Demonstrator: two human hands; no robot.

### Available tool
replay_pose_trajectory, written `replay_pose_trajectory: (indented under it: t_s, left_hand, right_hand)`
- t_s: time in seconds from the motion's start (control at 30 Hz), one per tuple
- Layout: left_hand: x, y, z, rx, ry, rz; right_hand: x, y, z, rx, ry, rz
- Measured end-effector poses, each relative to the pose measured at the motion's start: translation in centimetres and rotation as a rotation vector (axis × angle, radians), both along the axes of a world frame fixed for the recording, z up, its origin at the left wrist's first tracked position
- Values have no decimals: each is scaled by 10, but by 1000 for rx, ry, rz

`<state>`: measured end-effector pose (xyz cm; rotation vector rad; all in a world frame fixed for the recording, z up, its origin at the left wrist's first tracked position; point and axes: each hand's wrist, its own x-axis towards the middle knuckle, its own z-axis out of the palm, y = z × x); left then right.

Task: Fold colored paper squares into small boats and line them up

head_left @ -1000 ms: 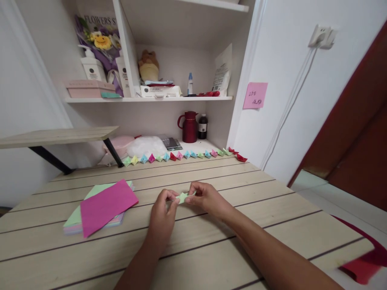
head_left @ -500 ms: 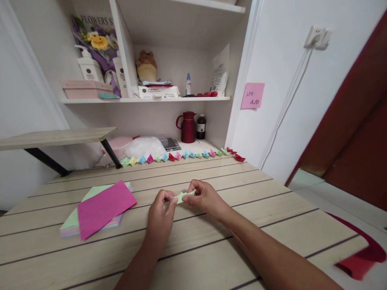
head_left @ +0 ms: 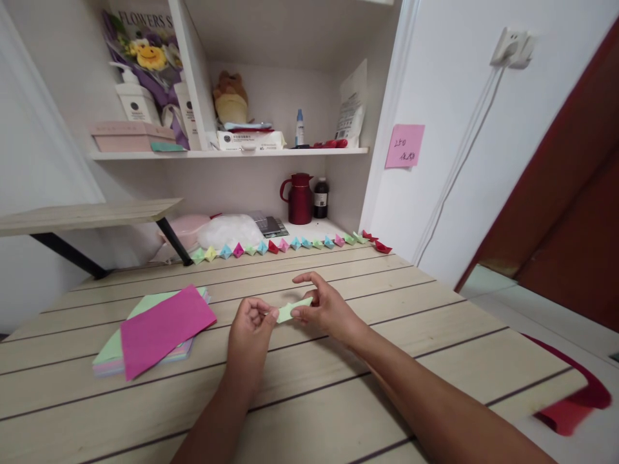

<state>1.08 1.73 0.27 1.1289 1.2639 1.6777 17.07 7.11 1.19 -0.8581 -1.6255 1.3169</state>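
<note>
Between my hands, just above the table, is a small light-green folded paper boat (head_left: pixel 294 310) with pointed ends. My left hand (head_left: pixel 251 328) is closed, pinching its left end between thumb and fingers. At the other end, my right hand (head_left: pixel 331 312) has its thumb on the paper and its middle finger behind it, while its index finger is lifted off and stretched out. Left of my hands lies a magenta sheet (head_left: pixel 167 332) on a stack of coloured paper (head_left: pixel 109 351). Along the table's back edge runs a row of small folded boats, among them a red boat (head_left: pixel 383 247).
A small raised wooden shelf (head_left: pixel 87 216) on black legs stands at the back left. Behind the table, a white shelf unit (head_left: pixel 232 154) holds a dark red jug (head_left: pixel 300 200), a dark bottle (head_left: pixel 320 198) and a plush toy (head_left: pixel 231 98). A cord (head_left: pixel 459 167) hangs down the right wall.
My right index finger has lifted off the paper boat and stretched out. My left hand has shifted slightly left, and more of the boat shows. The camera view has moved a little.
</note>
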Motion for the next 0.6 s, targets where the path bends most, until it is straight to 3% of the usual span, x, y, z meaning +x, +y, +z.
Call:
replay_pose_trajectory:
  t_s: [0.17,0.27,0.4,0.6]
  left_hand:
    - [-7,1,-1,-54,-168,90]
    - [-9,0,2,-90,-216,53]
    - [0,-6,8,-177,-72,-138]
    - [6,-8,11,-212,115,-65]
  right_hand:
    - [2,0,4,45,-14,-29]
    - [3,-1,8,99,9,-37]
    - [4,-5,10,235,-50,-15]
    - [2,-9,9,294,-159,-14]
